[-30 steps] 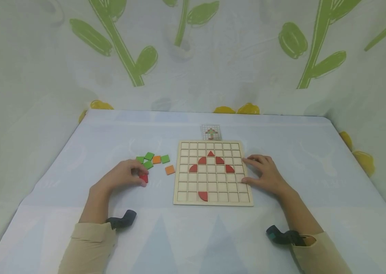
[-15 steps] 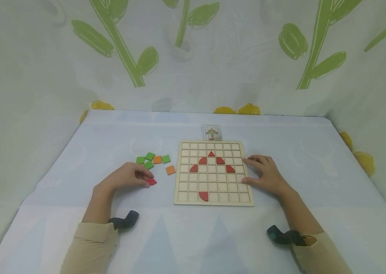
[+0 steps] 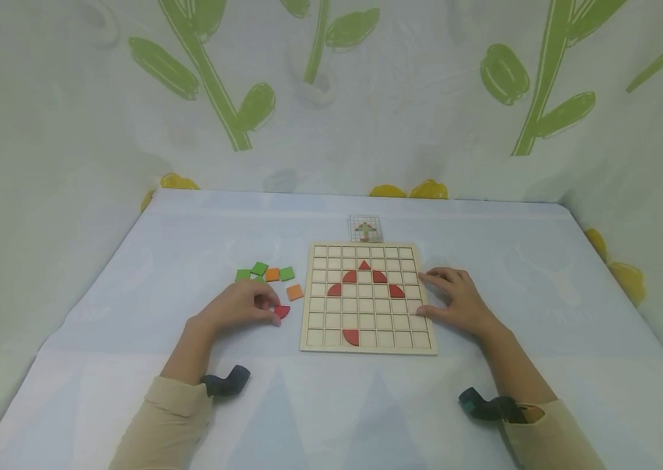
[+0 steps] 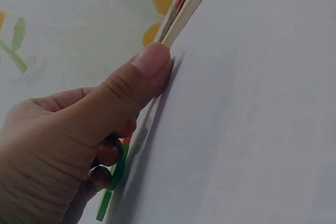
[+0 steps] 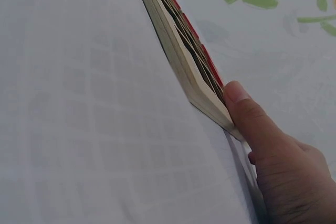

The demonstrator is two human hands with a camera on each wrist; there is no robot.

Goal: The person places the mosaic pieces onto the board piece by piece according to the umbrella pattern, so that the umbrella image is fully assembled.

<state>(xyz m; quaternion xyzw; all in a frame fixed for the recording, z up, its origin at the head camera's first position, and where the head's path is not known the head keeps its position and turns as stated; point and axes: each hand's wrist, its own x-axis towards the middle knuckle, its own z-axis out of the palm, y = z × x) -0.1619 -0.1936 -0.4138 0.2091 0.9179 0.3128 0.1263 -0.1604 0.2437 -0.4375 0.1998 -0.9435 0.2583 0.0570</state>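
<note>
My left hand [image 3: 243, 305] pinches a red quarter-circle tile [image 3: 282, 311] between thumb and fingers, just left of the wooden grid board [image 3: 368, 320]. In the left wrist view the thumb hides that tile. Red tiles sit in the board's cells: a triangle [image 3: 364, 266] at the top, several quarter circles below it, and one quarter circle [image 3: 351, 337] in the bottom row. At the board's right edge, my right hand [image 3: 459, 301] rests with thumb and fingertips touching the rim and fingers extended. From the right wrist view, the thumb lies against the board's side [image 5: 181, 72].
Several loose green tiles [image 3: 259, 268] lie left of the board, partly behind my left hand. Among and near them are two orange tiles [image 3: 294, 292]. A small pattern card [image 3: 365, 228] lies against the board's far edge. A leaf-printed cloth [image 3: 366, 130] rises behind the table.
My left hand has moved right with the red quarter-circle tile, away from the loose tiles and closer to the board. My right hand has stayed at the board's edge.
</note>
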